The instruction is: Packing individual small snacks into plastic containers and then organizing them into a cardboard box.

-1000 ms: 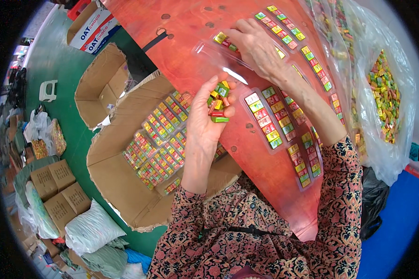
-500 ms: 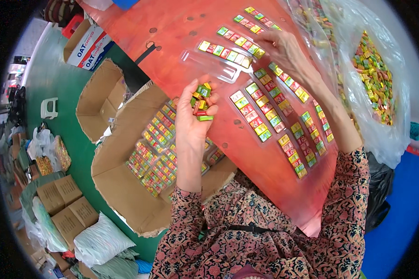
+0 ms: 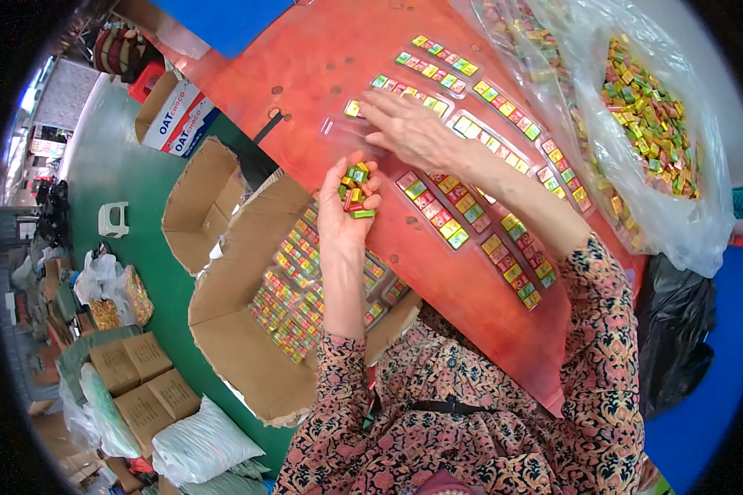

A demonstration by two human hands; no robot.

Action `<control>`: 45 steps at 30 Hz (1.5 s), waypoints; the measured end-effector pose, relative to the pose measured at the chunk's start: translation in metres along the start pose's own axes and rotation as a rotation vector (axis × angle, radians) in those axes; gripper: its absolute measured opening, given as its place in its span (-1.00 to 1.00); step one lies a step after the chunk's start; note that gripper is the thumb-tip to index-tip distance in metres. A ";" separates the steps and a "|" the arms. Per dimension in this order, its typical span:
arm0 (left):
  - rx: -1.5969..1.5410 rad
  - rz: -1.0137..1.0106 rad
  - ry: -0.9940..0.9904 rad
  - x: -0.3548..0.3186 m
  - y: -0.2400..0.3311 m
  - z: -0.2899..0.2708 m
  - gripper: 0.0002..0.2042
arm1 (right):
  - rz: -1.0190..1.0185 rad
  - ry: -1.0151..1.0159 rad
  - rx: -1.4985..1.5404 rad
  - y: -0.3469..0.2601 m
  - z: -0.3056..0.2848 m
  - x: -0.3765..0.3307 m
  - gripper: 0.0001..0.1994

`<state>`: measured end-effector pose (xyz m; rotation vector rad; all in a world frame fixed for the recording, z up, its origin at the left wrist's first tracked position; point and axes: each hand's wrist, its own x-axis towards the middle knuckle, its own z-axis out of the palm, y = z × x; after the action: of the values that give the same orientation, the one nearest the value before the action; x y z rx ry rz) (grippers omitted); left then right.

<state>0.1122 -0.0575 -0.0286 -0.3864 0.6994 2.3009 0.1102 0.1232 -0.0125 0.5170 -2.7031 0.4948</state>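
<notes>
My left hand is cupped, palm up, around several small wrapped candies in yellow, green and red. To its upper right, my right hand reaches leftward, palm down, its fingers stretched and apart, across a clear plastic tray. A candy sits at that tray's left end, just beyond the fingertips; the hand covers much of the tray. Filled candy strips lie to the right of my left hand. More rows of candies lie beyond my right hand.
A large clear bag of loose candies stands at the right of the red table. Below the table's left edge is an open cardboard box with packed candy trays. A white stool stands on the green floor.
My right hand has moved left and nearer, from the far candy rows to the clear tray. My left hand still cups its candies. The whole view has shifted slightly.
</notes>
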 end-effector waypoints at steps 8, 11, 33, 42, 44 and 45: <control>0.000 0.001 -0.022 -0.001 0.001 0.000 -0.74 | 0.021 -0.142 -0.039 -0.001 0.001 0.014 -0.56; -0.016 -0.005 -0.027 -0.001 0.001 -0.002 -0.74 | 0.090 -0.316 0.071 0.005 -0.036 0.018 -0.57; 0.046 -0.193 0.004 -0.040 -0.027 0.002 -0.88 | 0.127 0.084 0.335 -0.085 -0.043 -0.069 -0.87; 0.093 -0.211 -0.088 -0.048 -0.040 -0.002 -0.84 | 0.176 0.082 0.568 -0.076 -0.041 -0.078 -0.88; 0.079 -0.219 -0.099 -0.049 -0.040 -0.003 -0.83 | 0.210 0.040 0.559 -0.077 -0.049 -0.078 -0.86; 0.065 -0.228 -0.110 -0.049 -0.040 -0.003 -0.82 | 0.244 -0.002 0.549 -0.077 -0.052 -0.077 -0.84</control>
<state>0.1751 -0.0609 -0.0236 -0.2912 0.6395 2.0618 0.2225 0.0987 0.0237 0.3147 -2.6260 1.3193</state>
